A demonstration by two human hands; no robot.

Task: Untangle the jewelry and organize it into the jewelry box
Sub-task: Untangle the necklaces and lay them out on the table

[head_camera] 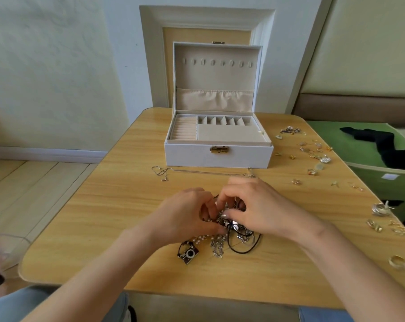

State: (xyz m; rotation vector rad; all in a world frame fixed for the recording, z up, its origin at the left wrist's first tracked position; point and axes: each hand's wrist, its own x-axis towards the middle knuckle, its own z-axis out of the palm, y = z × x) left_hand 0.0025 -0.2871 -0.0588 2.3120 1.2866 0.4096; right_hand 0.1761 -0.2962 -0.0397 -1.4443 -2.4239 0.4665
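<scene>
Lower centre, the light, fragile jewelry tangle is being pinched by left hand and right hand fingers, probably best near knots.

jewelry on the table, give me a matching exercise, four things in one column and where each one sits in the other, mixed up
Things:
1. jewelry box
2. camera charm
3. thin chain
4. gold ring

Places:
a. near right corner of the table
b. stretched out just in front of the box
c. far middle of the table, lid up
d. left end of the tangled pile

Pairs: 1-c, 2-d, 3-b, 4-a
</scene>
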